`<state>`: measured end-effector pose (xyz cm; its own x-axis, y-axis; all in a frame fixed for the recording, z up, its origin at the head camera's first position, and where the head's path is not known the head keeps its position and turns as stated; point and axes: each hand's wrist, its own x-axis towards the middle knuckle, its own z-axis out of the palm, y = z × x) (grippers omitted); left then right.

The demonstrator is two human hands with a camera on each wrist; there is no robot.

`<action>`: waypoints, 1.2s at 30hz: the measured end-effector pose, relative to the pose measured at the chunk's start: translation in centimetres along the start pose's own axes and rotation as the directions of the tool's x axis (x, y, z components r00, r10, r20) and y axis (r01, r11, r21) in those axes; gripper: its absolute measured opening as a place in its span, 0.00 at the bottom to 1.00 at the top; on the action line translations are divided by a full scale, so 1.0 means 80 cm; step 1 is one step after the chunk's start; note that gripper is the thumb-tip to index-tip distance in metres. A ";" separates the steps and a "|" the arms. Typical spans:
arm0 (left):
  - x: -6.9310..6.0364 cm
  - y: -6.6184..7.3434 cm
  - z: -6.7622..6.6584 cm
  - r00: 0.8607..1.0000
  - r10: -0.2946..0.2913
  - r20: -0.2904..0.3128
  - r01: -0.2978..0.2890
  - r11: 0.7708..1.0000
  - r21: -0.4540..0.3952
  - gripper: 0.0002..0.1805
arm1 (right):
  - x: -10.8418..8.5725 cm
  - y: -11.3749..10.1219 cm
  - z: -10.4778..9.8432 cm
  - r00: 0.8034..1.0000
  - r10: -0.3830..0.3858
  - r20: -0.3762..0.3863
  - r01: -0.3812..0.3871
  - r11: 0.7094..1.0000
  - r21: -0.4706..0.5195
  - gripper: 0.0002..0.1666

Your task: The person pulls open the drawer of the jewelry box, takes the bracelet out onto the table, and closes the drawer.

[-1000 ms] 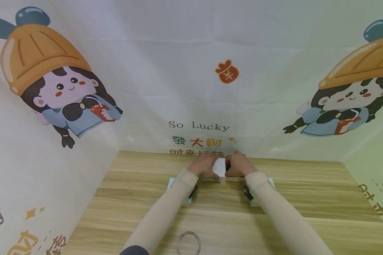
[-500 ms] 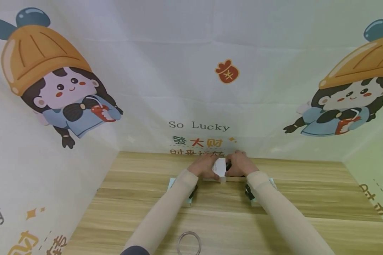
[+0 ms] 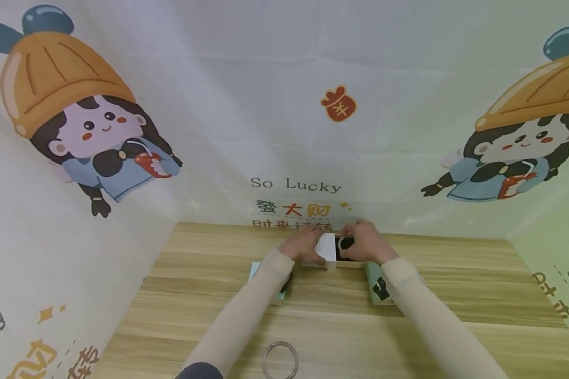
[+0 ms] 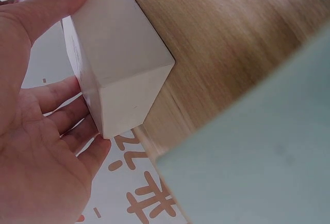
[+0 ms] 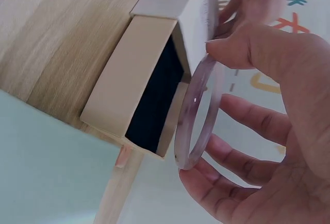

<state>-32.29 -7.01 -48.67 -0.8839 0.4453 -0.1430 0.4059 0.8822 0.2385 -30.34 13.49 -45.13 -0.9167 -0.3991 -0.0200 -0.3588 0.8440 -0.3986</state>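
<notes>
At the back of the table lies a white sliding box (image 3: 326, 247), its cream drawer (image 5: 121, 74) pulled part way out to the right. Dark lining (image 5: 160, 95) shows inside the drawer. My left hand (image 3: 305, 246) grips the white sleeve, thumb on one face and fingers on another, as the left wrist view shows. My right hand (image 3: 367, 241) pinches a pale lilac bangle (image 5: 196, 100) between thumb and fingertips. In the right wrist view the bangle stands on edge beside the drawer's open top.
Mint-green boxes stand on either side, one by the left forearm (image 3: 280, 300) and one by the right (image 3: 376, 273); a black piece (image 3: 381, 288) is on the right one. A second clear bangle (image 3: 281, 343) lies near the front. A printed cloth backdrop (image 3: 384, 158) rises behind the table.
My right hand has drawn back to the right and up from the drawer, and the bangle in its fingers now shows. The left hand stays on the box.
</notes>
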 end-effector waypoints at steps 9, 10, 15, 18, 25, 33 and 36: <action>0.001 -0.001 0.001 1.000 -0.015 -0.006 0.015 1.000 -0.010 0.51 | -0.028 0.000 -0.003 0.995 -0.085 -0.058 0.088 0.994 0.061 0.27; 0.001 -0.001 0.001 1.000 -0.014 -0.006 0.014 1.000 -0.009 0.51 | -0.032 0.000 -0.002 0.992 -0.105 -0.067 0.109 0.992 0.064 0.28; -0.001 0.000 -0.002 1.000 -0.014 0.003 0.014 1.000 -0.020 0.51 | -0.053 -0.008 0.005 0.976 -0.196 -0.095 0.203 0.976 0.072 0.25; -0.001 0.001 -0.002 1.000 -0.020 0.011 0.021 0.999 -0.026 0.51 | -0.067 -0.016 0.011 0.968 -0.231 -0.094 0.238 0.968 0.075 0.25; -0.001 0.003 0.001 1.000 -0.021 0.012 0.021 1.000 0.006 0.51 | -0.101 -0.035 0.024 0.959 -0.266 -0.096 0.276 0.955 0.112 0.26; -0.005 0.004 -0.001 0.999 -0.034 0.014 0.034 0.999 -0.008 0.52 | -0.139 -0.050 0.045 0.923 -0.382 -0.049 0.384 0.921 0.062 0.26; -0.005 0.004 -0.001 0.999 -0.032 0.008 0.032 0.999 -0.006 0.52 | -0.152 -0.053 0.051 0.917 -0.399 -0.024 0.400 0.916 0.041 0.27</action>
<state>-31.81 -6.89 -48.47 -0.8946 0.4177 -0.1587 0.3755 0.8952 0.2398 -16.93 13.35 -46.96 -0.7013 -0.6939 0.1631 -0.6879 0.5988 -0.4102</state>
